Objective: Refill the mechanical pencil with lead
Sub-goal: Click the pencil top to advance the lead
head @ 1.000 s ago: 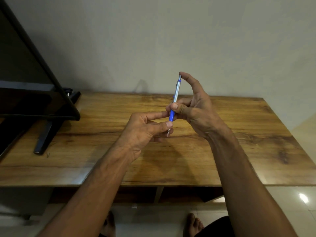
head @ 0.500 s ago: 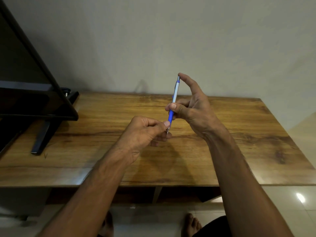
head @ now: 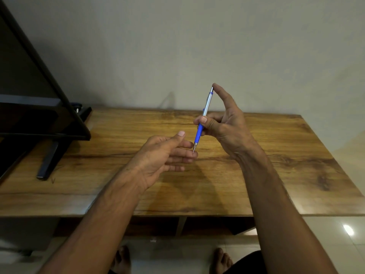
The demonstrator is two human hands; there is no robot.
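Gripping a blue-and-silver mechanical pencil [head: 202, 120] near-upright in the right hand [head: 223, 123] above the wooden table [head: 276, 165], forefinger resting on its top cap, holding the left hand [head: 164, 155] loosely spread, palm up, fingertips touching the pencil's tip, standing by a black monitor [head: 29, 107].

Single head-worn wide-angle view, looking forward and down from above the wooden table [head: 276, 175]. It is sitting close over both forearms, taking in the left hand [head: 164, 155] and right hand [head: 223, 125] mid-frame, the wall behind, a black monitor [head: 35, 107] at the left edge, and bare feet [head: 122, 260] at the bottom. No second view.
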